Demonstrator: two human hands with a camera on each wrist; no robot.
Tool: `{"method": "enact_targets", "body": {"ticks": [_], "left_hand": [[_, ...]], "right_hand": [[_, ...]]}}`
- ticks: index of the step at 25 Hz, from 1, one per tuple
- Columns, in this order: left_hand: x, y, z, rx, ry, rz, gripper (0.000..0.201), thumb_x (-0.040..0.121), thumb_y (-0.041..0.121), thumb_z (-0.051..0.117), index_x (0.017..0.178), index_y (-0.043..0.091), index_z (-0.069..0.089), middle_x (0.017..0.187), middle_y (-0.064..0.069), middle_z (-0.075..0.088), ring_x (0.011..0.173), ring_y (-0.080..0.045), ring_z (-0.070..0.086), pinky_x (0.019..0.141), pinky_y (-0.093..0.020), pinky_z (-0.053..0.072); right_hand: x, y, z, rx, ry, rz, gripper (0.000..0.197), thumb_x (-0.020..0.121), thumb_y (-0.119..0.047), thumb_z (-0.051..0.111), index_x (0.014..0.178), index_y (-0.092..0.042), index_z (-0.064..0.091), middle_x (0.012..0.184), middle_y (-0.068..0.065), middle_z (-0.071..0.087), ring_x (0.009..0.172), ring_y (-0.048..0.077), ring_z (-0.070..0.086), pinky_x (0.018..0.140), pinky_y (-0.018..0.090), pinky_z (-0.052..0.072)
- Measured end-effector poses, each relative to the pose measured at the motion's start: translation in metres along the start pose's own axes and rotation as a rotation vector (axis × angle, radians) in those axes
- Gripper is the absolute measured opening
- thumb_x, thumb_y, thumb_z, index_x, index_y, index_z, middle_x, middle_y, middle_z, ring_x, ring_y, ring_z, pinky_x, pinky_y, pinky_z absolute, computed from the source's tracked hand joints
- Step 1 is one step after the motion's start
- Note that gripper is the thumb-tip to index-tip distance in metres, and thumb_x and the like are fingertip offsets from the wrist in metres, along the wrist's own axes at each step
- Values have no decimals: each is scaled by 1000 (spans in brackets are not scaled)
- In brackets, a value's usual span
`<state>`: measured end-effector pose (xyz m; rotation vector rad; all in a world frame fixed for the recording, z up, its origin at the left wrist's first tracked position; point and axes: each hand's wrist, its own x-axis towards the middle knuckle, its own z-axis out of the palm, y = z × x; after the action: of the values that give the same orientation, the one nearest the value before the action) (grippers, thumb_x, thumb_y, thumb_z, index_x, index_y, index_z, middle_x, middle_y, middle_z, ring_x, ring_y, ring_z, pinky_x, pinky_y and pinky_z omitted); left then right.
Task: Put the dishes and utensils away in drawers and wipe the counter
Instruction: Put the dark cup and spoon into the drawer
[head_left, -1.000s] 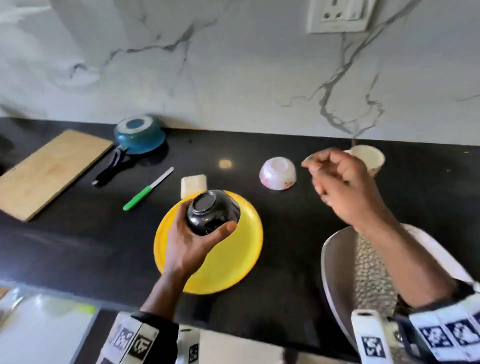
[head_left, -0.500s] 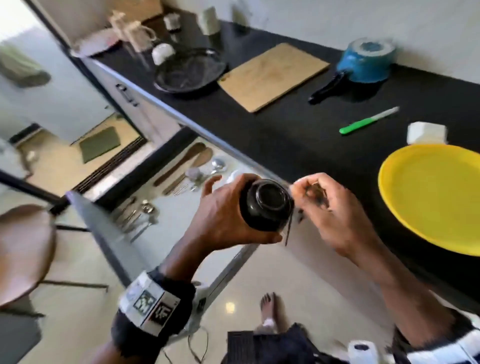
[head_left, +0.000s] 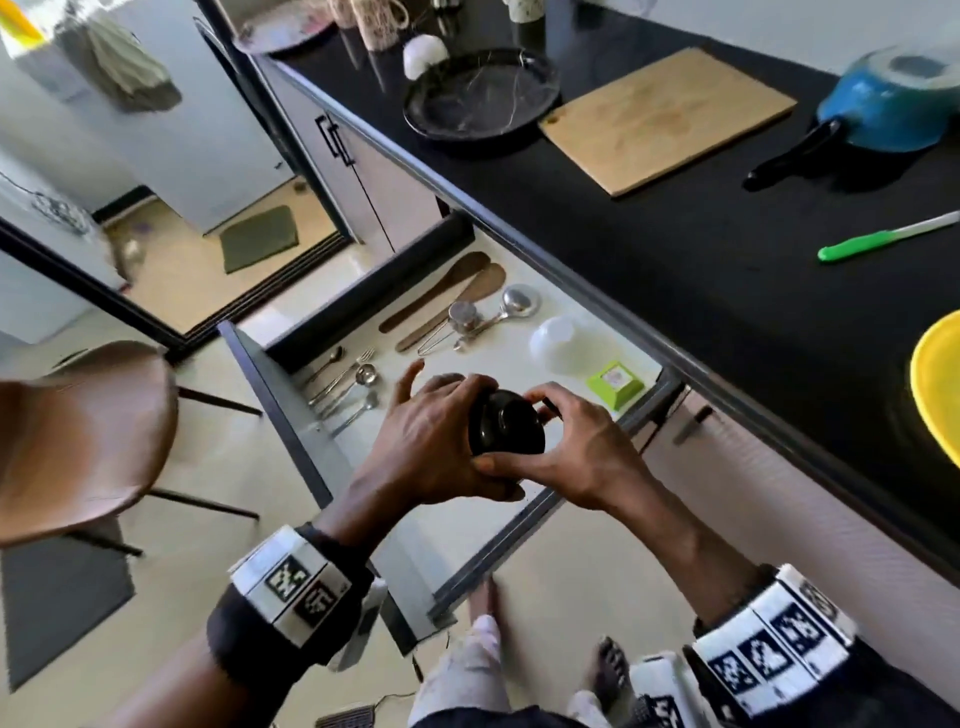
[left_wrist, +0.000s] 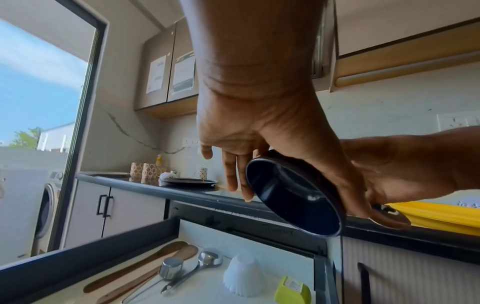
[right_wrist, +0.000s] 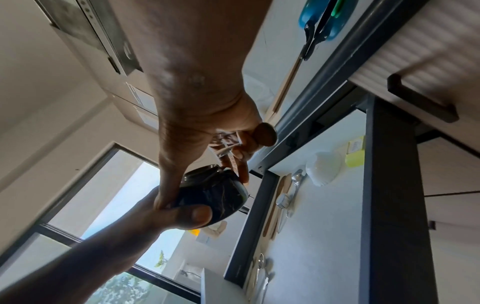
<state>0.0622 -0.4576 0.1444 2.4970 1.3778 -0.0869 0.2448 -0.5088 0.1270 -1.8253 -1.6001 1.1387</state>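
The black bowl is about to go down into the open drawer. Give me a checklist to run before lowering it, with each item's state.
1. Drawer open: ok.
2. Black bowl held: ok, left hand and right hand both grip it.
3. Bowl over the drawer: ok, it hangs above the near end.
4. Bare floor beneath it: cannot tell, the hands hide that spot.
5. Clear of white bowl and green box: ok, both sit further back.
6. Right hand free of other items: not ok, it seems to hold a small utensil too.
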Motion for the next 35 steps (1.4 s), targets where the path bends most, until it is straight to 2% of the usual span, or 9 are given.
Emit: {"method": "enact_targets", "body": {"ticks": [2, 4, 10, 15, 24, 28, 31, 33, 35], "left_hand": [[21, -19, 8, -79, -52, 18, 111, 47, 86, 68, 139, 31, 38, 140, 13, 51, 148, -16, 20, 121, -48, -2], [43, -44, 15, -165, -118, 49, 113, 54, 79, 72, 147, 29, 31, 150, 10, 42, 151, -15, 5, 122, -44, 1], [97, -160, 26, 155, -363, 215, 106, 74, 60, 72, 155, 25, 15, 163, -1, 11, 150, -26, -9, 121, -48, 0], [114, -218, 27, 177, -547, 238, 101, 77, 57, 71, 155, 26, 15, 164, -1, 10, 150, -29, -11, 119, -50, -3], [113, -240, 23, 266, -647, 278, 96, 77, 57, 70, 153, 29, 20, 163, 2, 14, 150, -27, -9, 116, -58, -14], [112, -250, 17, 257, -661, 277, 93, 78, 59, 69, 152, 30, 22, 162, 3, 17, 151, -25, -5, 116, -58, -13], [113, -250, 5, 140, -528, 283, 79, 82, 59, 64, 148, 30, 32, 156, 4, 34, 149, -18, 18, 120, -55, -4], [115, -246, -6, 25, -460, 280, 68, 85, 58, 60, 144, 29, 39, 147, 6, 48, 138, -15, 40, 119, -49, 18], [117, -240, -15, -24, -452, 304, 61, 86, 58, 58, 139, 29, 46, 137, 9, 56, 124, -13, 55, 103, -38, 44]], "right_hand": [[21, -1, 7, -17, 34, 70, 84, 47, -80, 76, 115, -35, 55, 104, -14, 64, 92, 6, 60, 67, 20, 47], [51, 0, 19, -50, 80, 174, 87, 45, -80, 77, 115, -32, 57, 104, -11, 66, 94, 8, 62, 71, 24, 51], [140, 22, 67, -334, 242, 522, 92, 55, -70, 80, 124, -16, 53, 122, 6, 64, 115, 27, 58, 84, 31, 45], [181, 41, 125, -345, 320, 729, 85, 52, -63, 82, 117, -16, 52, 123, 11, 62, 117, 33, 56, 89, 37, 46], [201, 46, 144, -367, 360, 741, 81, 61, -58, 77, 123, -15, 48, 127, 12, 54, 122, 34, 47, 96, 38, 40], [201, 38, 137, -310, 398, 700, 99, 58, -60, 82, 134, -16, 38, 135, 11, 40, 122, 36, 45, 95, 41, 42], [194, 9, 136, -194, 340, 543, 114, 63, -51, 84, 147, -10, 20, 139, 13, 40, 127, 36, 43, 100, 39, 39], [188, -21, 139, -153, 146, 430, 123, 70, -39, 83, 153, -7, -2, 139, 12, 48, 127, 31, 45, 99, 33, 37], [185, -49, 143, -77, 1, 347, 127, 74, -28, 81, 153, -14, -17, 128, 8, 59, 109, 23, 58, 80, 22, 45]]}}
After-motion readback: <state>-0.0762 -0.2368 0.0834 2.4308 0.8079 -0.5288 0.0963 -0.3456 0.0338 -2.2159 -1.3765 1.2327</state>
